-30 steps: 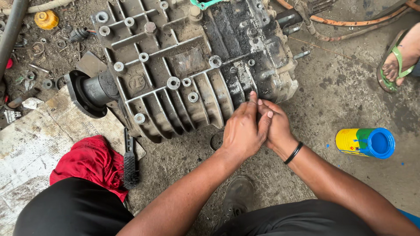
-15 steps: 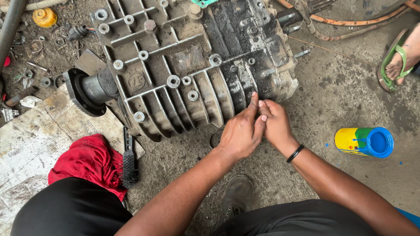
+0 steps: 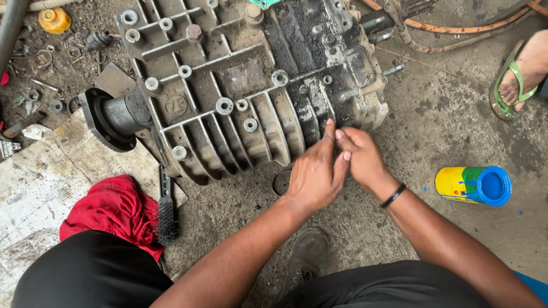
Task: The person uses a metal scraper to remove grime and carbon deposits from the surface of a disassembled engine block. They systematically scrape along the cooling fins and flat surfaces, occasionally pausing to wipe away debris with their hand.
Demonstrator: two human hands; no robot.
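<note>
1. Your left hand (image 3: 313,178) and right hand (image 3: 361,157) meet at centre, fingers pressed together, fingertips on the lower edge of the gearbox casing (image 3: 245,85); I cannot tell if they pinch anything

2. A wire brush (image 3: 166,206) and red cloth (image 3: 108,211) lie at 8 o'clock, untouched

3. The casing, at 12 o'clock, remains grimy; cleaning looks barely begun

4. A yellow-blue can (image 3: 474,185) sits at 3 o'clock, a sandalled foot (image 3: 522,74) at 2
</note>
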